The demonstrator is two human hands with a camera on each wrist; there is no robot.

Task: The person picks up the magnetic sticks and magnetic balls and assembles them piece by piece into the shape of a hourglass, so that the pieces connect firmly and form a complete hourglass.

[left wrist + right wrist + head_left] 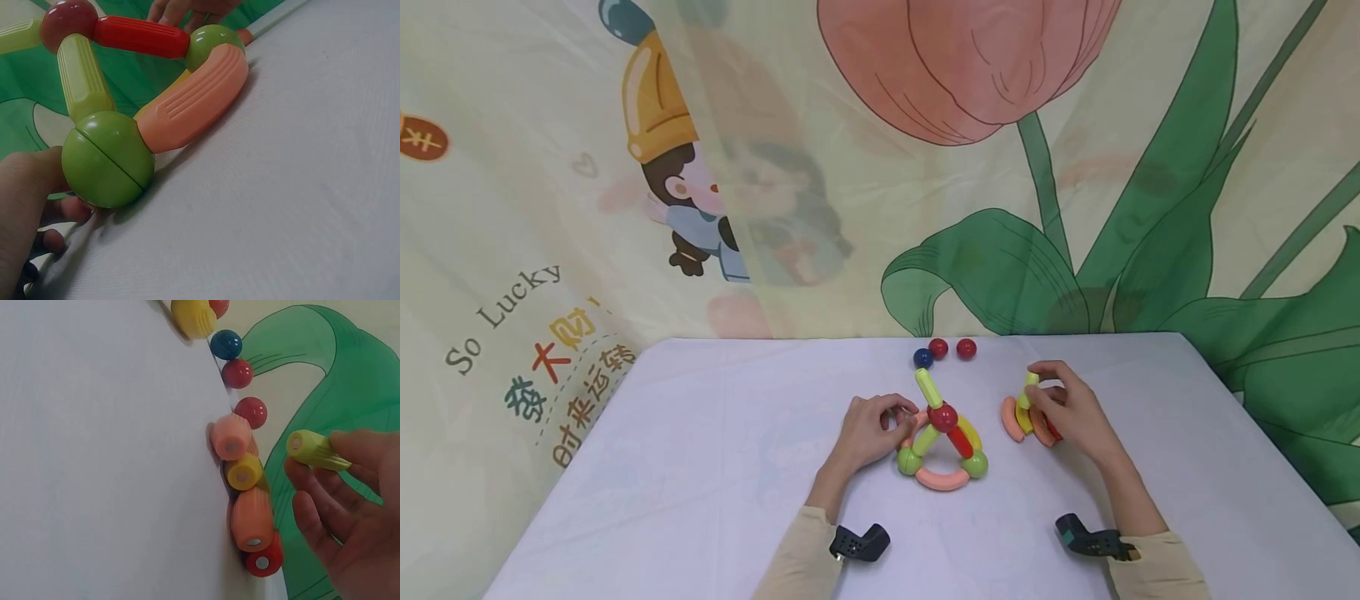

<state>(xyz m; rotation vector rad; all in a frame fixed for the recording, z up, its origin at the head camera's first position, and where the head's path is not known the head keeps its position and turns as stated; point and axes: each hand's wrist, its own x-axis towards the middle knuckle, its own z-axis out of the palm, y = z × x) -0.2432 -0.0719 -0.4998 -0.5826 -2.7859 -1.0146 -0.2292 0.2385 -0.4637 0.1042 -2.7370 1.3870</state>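
Left of centre on the table, my left hand (872, 429) holds the side of a frame of toy magnetic sticks and balls, its fingers curled at a pink curved stick (909, 433). A green ball (107, 160) sits right beside the thumb in the left wrist view. On top of the frame is a red ball (942, 418), with a light-green stick (927, 386) pointing up from it. My right hand (1071, 408) pinches another light-green stick (317, 450) between thumb and fingers. Just below it lie loose curved sticks, among them a pink one (232, 437) and a yellow one (244, 473).
Behind the frame, a blue ball (922, 358) and two red balls, one of them to the right (966, 348), lie near the table's back edge. A white cloth (715, 467) covers the table. A printed curtain (850, 167) hangs directly behind.
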